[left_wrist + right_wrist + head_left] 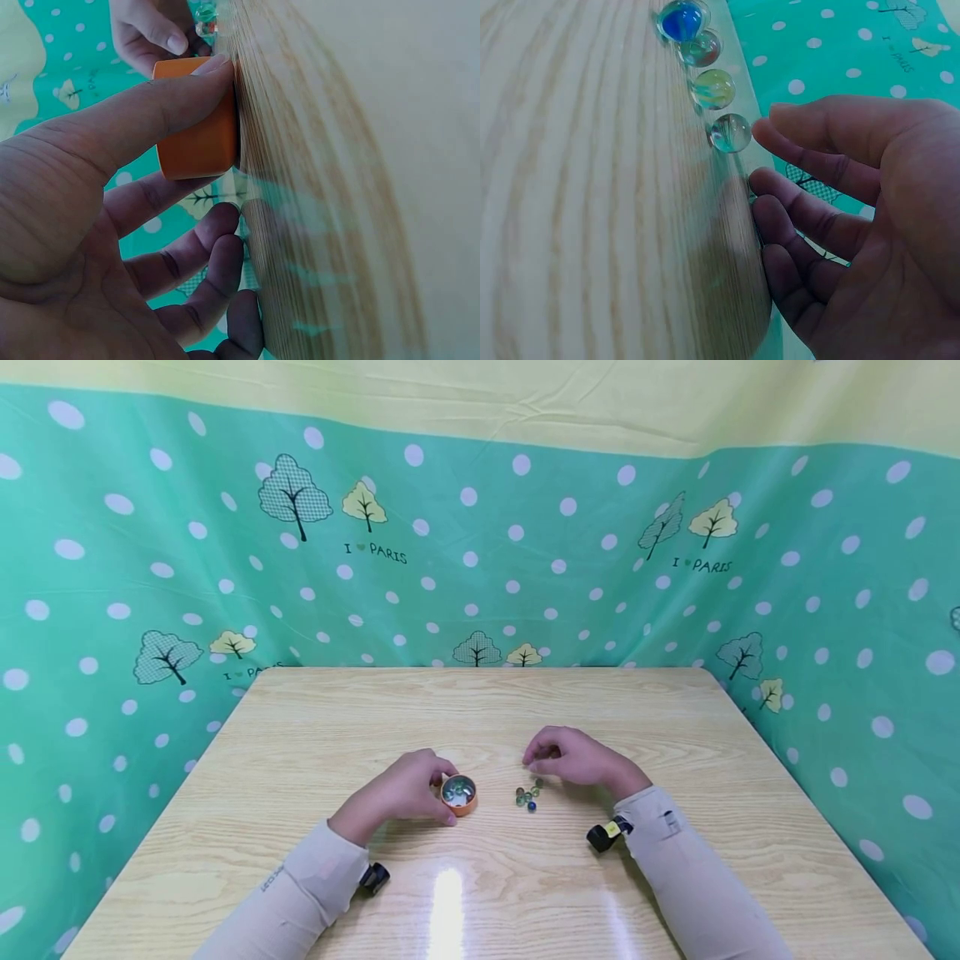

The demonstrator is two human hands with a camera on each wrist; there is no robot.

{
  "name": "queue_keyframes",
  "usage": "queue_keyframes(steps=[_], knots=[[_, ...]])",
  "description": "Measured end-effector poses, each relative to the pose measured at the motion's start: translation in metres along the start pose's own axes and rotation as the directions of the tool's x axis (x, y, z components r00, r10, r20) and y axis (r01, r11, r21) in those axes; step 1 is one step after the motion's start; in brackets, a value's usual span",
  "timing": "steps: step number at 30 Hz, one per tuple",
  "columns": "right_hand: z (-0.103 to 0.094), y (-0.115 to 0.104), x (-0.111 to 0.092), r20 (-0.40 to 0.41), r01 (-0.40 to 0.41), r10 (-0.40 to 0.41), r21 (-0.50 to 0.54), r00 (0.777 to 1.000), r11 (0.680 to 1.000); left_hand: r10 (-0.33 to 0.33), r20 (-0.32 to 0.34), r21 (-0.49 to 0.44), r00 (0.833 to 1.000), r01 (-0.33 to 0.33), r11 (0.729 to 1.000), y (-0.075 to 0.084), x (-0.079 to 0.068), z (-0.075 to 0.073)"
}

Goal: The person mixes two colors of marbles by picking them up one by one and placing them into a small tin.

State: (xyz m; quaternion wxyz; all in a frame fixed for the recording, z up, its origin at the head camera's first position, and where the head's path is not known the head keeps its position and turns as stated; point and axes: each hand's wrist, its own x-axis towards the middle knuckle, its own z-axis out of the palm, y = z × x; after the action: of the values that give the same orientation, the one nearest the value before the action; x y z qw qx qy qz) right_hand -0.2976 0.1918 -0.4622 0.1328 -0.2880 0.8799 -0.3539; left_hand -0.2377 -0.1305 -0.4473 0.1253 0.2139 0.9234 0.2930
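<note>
My left hand (411, 787) grips a small round orange container (460, 808) between thumb and fingers on the wooden table. Several glass marbles show inside it in the head view. From the left wrist, the orange wall (196, 146) is seen side-on, with the thumb along it. To the right, several loose marbles (521, 799) lie in a cluster, a blue marble (532, 807) nearest me. My right hand (573, 756) is just behind the cluster, fingers loosely bent. In the right wrist view, its thumb and index fingertips are close beside a clear marble (730, 133); I see nothing held between them.
The light wood table (300, 710) reaches back to a green dotted curtain (480, 585) that also hangs on both sides. Small black cameras (374, 878) are strapped at the wrists. Light glares off the table's front part.
</note>
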Motion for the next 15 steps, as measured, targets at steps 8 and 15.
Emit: queue_keyframes(steps=[8, 15], knots=[[-0.0034, 0.0046, -0.0017, 0.062, 0.057, -0.058, 0.025, 0.996, 0.998, 0.001, 0.000, 0.012, 1.000, -0.001, 1.000, 0.0004, 0.0009, 0.0006], [-0.0050, 0.0056, -0.0050, 0.144, 0.045, -0.056, 0.078, 0.988, 0.996, -0.006, 0.001, 0.011, 1.000, 0.006, 1.000, 0.0003, 0.0004, 0.0008]])
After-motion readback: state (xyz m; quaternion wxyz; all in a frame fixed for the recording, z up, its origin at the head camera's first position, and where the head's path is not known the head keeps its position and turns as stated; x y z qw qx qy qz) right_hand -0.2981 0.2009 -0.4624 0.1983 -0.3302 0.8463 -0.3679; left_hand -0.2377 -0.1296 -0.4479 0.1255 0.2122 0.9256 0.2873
